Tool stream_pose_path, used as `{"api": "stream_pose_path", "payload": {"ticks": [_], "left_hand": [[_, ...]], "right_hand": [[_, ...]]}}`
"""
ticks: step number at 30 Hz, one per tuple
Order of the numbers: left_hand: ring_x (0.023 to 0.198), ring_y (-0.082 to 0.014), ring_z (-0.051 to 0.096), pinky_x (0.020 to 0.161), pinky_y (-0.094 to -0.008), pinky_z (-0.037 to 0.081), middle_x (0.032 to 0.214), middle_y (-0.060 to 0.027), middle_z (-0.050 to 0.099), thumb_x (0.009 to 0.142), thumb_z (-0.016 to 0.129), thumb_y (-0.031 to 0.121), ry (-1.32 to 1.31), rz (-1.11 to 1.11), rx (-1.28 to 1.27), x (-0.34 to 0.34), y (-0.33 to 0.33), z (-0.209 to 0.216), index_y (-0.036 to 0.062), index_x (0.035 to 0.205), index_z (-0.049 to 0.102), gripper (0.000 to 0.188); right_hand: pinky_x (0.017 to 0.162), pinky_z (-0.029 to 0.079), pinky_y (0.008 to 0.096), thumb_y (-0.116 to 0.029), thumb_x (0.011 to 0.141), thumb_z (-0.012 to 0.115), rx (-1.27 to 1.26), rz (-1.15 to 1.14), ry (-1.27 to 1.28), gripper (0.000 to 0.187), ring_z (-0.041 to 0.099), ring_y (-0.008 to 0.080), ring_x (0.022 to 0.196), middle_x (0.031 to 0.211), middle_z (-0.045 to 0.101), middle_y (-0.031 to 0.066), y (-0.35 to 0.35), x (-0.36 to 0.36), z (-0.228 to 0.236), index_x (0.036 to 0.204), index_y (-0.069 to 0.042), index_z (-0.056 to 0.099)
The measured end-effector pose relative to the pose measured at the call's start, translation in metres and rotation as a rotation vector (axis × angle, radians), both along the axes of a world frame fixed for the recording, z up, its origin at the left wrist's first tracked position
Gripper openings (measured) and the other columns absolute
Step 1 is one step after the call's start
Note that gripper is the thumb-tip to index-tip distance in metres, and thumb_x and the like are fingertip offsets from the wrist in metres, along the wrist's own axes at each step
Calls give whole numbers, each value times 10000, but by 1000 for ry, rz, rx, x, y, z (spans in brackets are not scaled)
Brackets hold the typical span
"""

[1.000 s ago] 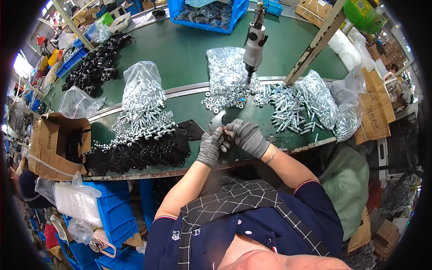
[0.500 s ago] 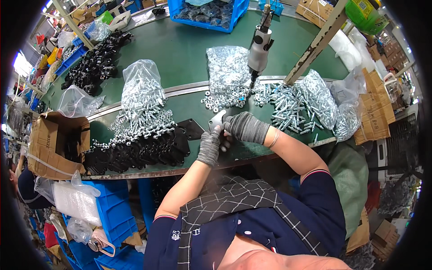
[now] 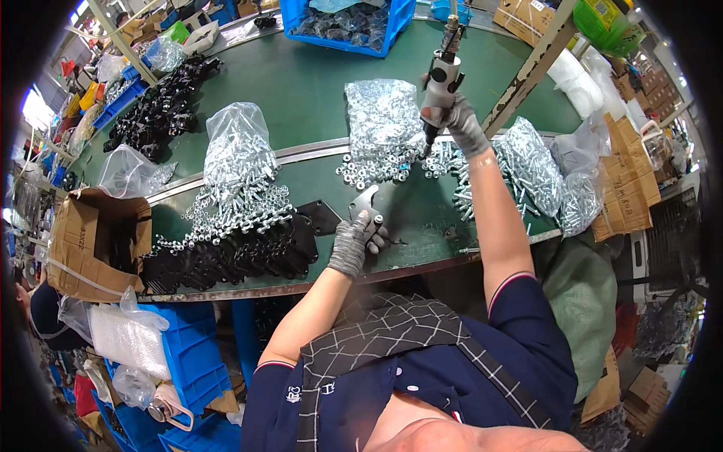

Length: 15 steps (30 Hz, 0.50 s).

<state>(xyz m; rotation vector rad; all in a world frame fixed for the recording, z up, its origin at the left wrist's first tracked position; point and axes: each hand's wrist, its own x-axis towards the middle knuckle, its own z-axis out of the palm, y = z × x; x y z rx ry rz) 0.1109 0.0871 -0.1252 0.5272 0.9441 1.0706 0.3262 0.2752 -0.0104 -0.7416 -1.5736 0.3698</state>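
My left hand, in a grey striped glove, is closed on a small silver metal bracket with a curved, hook-like end. A bolt stands up by my fingers, apparently set in the bracket. Farther right and up, my gloved right hand is wrapped round the lower body of a hanging grey and black power screwdriver. Its tip points down beside a heap of nuts spilling from a clear bag. Loose bolts lie just beyond my right wrist, partly hidden by the forearm.
On the green table, black plates stand in a row at left, below a bag of bolts. A cardboard box sits at the left edge. Behind are a blue bin and a slanted metal post.
My right hand has left the bracket, moved up and right, and taken hold of the screwdriver, which has shifted slightly. My left hand stays in place with the bracket, where the bolt now shows.
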Motion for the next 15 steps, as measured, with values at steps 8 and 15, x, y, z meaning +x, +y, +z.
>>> {"api": "stream_pose_path", "payload": {"ticks": [8,15], "left_hand": [[447,-164,540,389,-232,414,680,-129,609,899,481,298,10,31,-24,2,-2,13,-15,838,572,331],[444,-150,521,408,-226,403,663,-121,599,888,503,301,1,65,-37,4,-6,11,-7,817,562,321]], "right_hand": [[720,492,271,-147,641,781,-446,615,331,661,580,152,825,1096,557,98,-65,-59,9,1189,-50,424],[744,484,291,-98,654,751,-524,675,452,587,570,156,856,1039,567,89,-136,-86,6,1141,-69,425]]}}
